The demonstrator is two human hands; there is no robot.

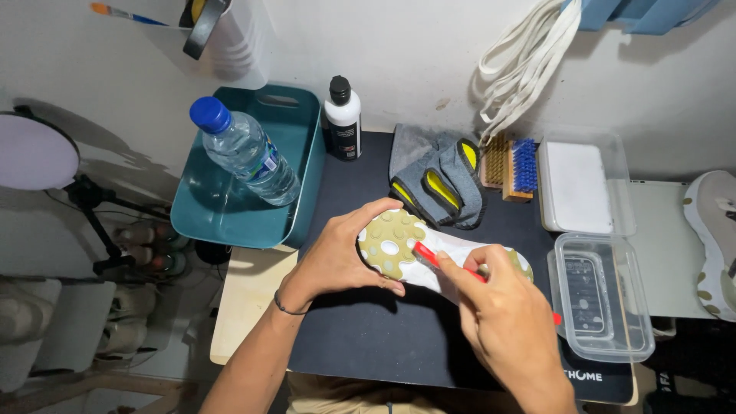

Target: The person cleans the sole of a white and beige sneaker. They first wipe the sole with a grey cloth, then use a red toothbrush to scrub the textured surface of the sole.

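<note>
Overhead, left hand (337, 257) gripping shoe (441, 257) (sole up), right hand (506, 322) fingers pinching red tool (429, 257)

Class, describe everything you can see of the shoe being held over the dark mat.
The white shoe with olive-green studded sole lies sole-up, lengthwise across the dark mat. Its sole shows round raised bumps and white patches, rubbery in look; a second olive patch shows at the far end. The left hand cups its heel end, fingers wrapped around the edge. The right hand presses a red-handled tool against the sole's middle. The upper is hidden.
</note>
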